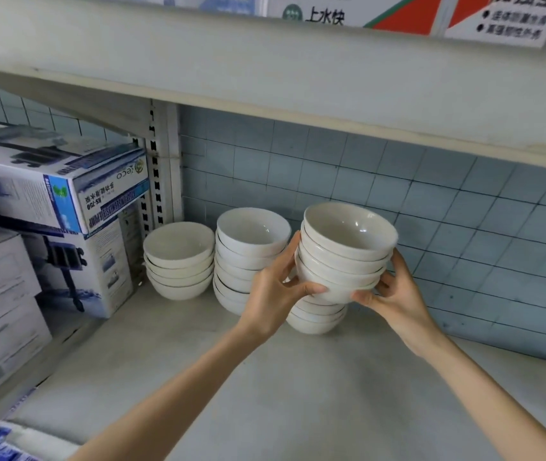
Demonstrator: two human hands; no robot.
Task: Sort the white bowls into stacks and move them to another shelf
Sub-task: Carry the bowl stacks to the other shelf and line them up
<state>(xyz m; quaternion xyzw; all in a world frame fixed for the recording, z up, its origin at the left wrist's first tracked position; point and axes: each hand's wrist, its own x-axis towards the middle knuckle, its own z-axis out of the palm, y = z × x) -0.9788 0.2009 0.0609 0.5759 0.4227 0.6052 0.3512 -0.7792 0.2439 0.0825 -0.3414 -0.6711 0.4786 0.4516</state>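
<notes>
Both hands hold a stack of several white bowls (344,257) just above the shelf (265,377). My left hand (276,287) grips its left side and my right hand (394,294) grips its right side, thumbs under the lowest bowl. Directly below the held stack, two or three more white bowls (314,316) rest on the shelf. A taller stack of white bowls (248,254) stands just left of my left hand, partly hidden by it. A shorter stack of white bowls (180,261) sits further left near the shelf post.
A shelf board (298,78) runs overhead, with printed boxes (397,11) on it. Stacked cardboard product boxes (65,201) fill the left bay beyond the slotted post (158,168). A blue-grey tiled wall (431,211) backs the shelf.
</notes>
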